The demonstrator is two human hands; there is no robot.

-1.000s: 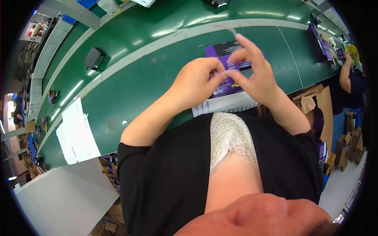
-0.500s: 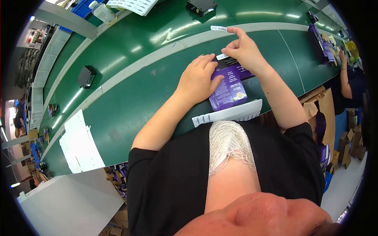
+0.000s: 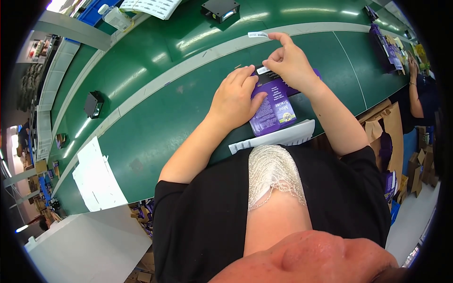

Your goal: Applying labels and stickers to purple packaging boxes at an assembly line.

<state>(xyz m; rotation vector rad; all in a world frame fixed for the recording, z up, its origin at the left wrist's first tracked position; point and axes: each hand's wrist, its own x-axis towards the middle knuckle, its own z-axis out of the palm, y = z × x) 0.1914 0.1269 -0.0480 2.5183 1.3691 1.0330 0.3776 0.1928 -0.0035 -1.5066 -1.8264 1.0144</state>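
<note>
A flat purple box (image 3: 271, 111) with a black far end lies on the green table in front of me. My left hand (image 3: 234, 96) holds it at its left side, thumb on its face and fingers over its far edge. A small white label (image 3: 263, 70) sits on the black end, beside my right thumb. My right hand (image 3: 293, 63) is above that end; a white barcode label (image 3: 257, 35) clings to its extended index fingertip, while the other fingers are curled. More purple packaging (image 3: 317, 74) shows partly under the right hand. A curled white label sheet (image 3: 276, 137) lies against my front.
White paper sheets (image 3: 96, 177) lie at the left of the green table (image 3: 155, 137). Black devices (image 3: 220, 9) stand beyond the grey strip (image 3: 184, 54), near a clear bottle (image 3: 115, 18). At far right, another person's arm (image 3: 415, 94) reaches toward purple boxes (image 3: 384, 49).
The view has shifted slightly, so the far objects sit further left. My right thumb has moved slightly over the box's far end; the left hand keeps its hold.
</note>
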